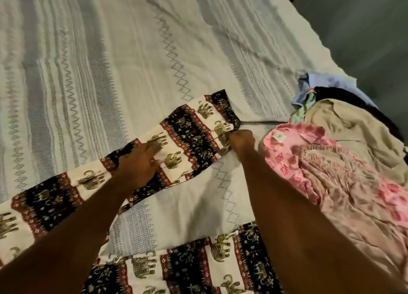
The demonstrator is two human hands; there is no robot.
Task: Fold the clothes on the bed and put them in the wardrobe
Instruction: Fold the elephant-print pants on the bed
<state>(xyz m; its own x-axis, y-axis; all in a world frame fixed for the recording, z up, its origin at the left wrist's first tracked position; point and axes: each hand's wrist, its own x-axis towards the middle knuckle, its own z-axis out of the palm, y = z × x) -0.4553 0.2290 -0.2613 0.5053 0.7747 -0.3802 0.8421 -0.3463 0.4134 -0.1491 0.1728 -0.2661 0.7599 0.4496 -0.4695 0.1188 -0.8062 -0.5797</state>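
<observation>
Two bare arms reach out over a bed with a pale striped cover. The left hand lies flat on a long piece of elephant cloth, with its fingers straight and pressing down on a white band with gold elephants. The right hand is just to the right of it, with fingers curled, pinching the edge of the same cloth near its far end. The cloth has black bands, white bands and thin red lines, and it runs from the right hand, under the left hand, and on to the left and down past the left arm. Another part of the elephant cloth lies lower down, under and between the two arms, close to the person. To the right of the right arm sits a pile of clothes on the bed. On top is a pink dress with little squares and a white tag by its neck. Behind it, farther from the right hand, are a tan top, something dark, and a light blue piece.
</observation>
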